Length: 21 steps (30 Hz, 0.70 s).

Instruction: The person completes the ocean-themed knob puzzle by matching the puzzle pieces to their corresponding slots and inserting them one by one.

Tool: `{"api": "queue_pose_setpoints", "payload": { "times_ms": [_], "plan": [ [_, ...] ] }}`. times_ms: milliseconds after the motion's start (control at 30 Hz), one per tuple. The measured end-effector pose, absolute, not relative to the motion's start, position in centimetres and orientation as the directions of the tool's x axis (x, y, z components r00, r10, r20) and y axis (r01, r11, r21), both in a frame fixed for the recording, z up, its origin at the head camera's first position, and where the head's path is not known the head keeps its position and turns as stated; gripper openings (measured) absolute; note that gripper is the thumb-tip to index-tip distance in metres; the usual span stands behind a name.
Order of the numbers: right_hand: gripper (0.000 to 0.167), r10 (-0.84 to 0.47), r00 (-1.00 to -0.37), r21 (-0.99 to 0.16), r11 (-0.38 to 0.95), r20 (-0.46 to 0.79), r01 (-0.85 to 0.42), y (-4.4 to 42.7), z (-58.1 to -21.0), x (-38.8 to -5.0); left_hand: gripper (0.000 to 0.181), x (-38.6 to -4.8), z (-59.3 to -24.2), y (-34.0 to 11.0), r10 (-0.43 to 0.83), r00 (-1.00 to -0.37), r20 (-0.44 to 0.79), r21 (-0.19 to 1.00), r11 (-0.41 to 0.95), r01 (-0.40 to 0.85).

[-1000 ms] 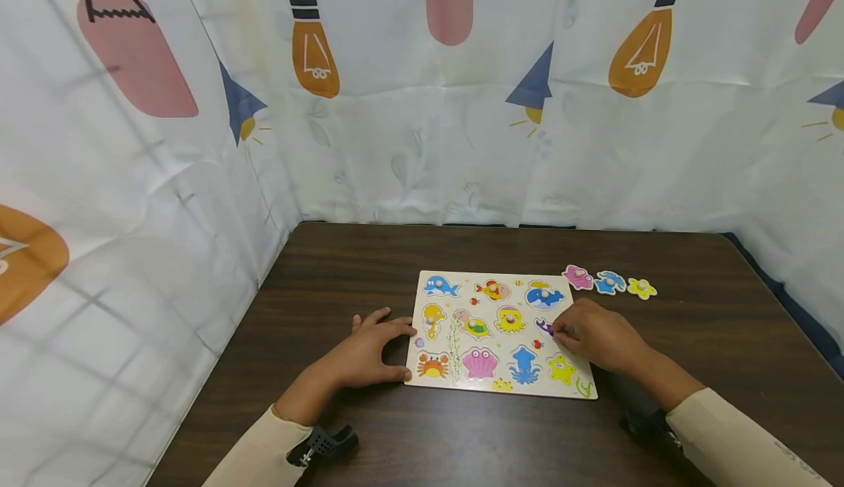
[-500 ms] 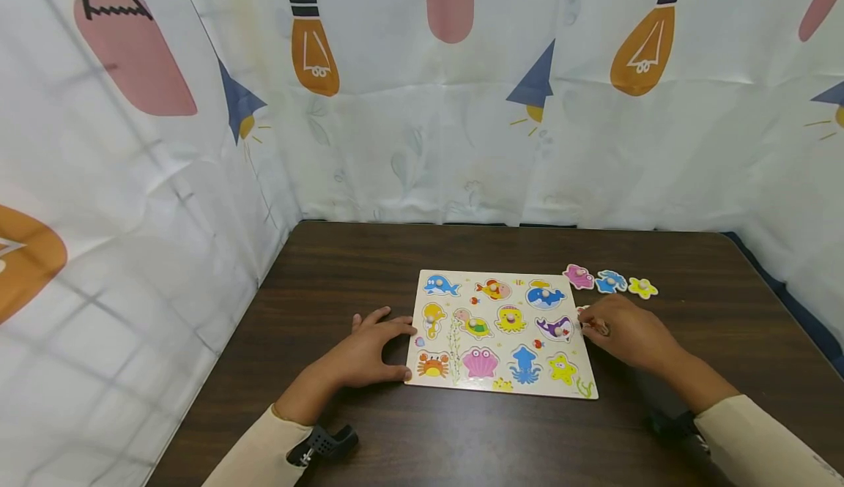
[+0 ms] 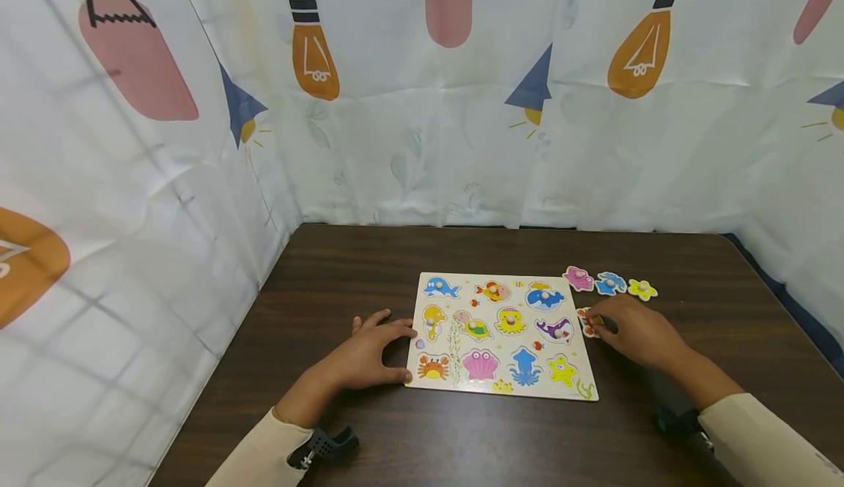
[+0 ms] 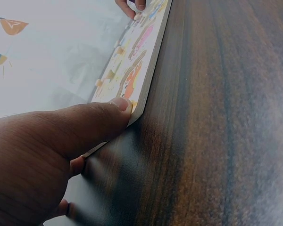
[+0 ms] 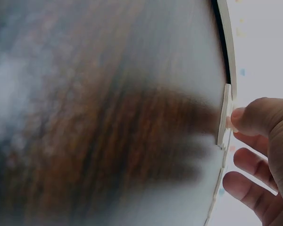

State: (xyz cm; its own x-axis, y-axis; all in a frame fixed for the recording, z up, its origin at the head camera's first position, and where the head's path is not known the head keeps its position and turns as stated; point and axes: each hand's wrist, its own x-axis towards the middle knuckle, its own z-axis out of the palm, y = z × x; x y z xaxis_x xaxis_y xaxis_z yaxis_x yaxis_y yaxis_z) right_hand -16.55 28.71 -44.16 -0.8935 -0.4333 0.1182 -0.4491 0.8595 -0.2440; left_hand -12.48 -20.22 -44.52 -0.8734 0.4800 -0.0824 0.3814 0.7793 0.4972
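Patterned white fabric (image 3: 395, 143) hangs behind a dark brown wood-grain table (image 3: 363, 267) as a person works at a cream-coloured rectangular board (image 3: 461, 384) covered with bright sea creatures. A second ago the right hand (image 3: 636, 329) was at the purple-and-white whale figure (image 3: 554, 330) near the board's right edge; it has since moved off the board, leaving the whale uncovered in its outline. Thumb and finger now pinch the small pale knob (image 5: 228, 123) of an orange-and-white cut-out piece (image 3: 584, 326) just beyond that edge, a shift suggesting the work has passed from one figure to another. Whether the piece rests flat or is slightly raised, and whether it touches the board, cannot be told.

Its longer dimension appears to run away from the person, roughly along the board's edge, though fingers hide which way the figure faces. The board's long axis lies left to right, its right end turned slightly nearer the person. The left hand (image 3: 365, 351) stays spread at the opposite edge, thumb on the near corner. Past the far right corner, pink (image 3: 578, 278), blue (image 3: 610, 283) and yellow (image 3: 642, 290) pieces lie in a row.
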Motion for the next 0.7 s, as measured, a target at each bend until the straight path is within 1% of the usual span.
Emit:
{"api": "queue_pose_setpoints", "payload": {
  "times_ms": [133, 300, 533, 700],
  "plan": [
    [0.024, -0.451, -0.884, -0.231, 0.853, 0.123, -0.467, 28.71, -44.41, -16.78, 0.065, -12.44, -44.49, -20.17, 0.483, -0.872, -0.078, 0.505, 0.774, 0.383],
    [0.019, -0.440, -0.890, -0.222, 0.862, 0.117, -0.455, 28.78, -44.40, -16.80, 0.065, -12.39, -44.44, -20.14, 0.484, -0.872, -0.078, 0.505, 0.773, 0.384],
    [0.011, -0.439, -0.887, -0.205, 0.864, 0.142, -0.461, 29.05, -43.90, -16.62, 0.065, -12.42, -44.48, -20.08, 0.482, -0.873, -0.080, 0.508, 0.773, 0.380],
    [0.009, -0.423, -0.897, -0.202, 0.874, 0.127, -0.441, 29.21, -43.88, -16.63, 0.066, -12.40, -44.46, -20.12, 0.477, -0.875, -0.085, 0.511, 0.774, 0.373]
  ]
}}
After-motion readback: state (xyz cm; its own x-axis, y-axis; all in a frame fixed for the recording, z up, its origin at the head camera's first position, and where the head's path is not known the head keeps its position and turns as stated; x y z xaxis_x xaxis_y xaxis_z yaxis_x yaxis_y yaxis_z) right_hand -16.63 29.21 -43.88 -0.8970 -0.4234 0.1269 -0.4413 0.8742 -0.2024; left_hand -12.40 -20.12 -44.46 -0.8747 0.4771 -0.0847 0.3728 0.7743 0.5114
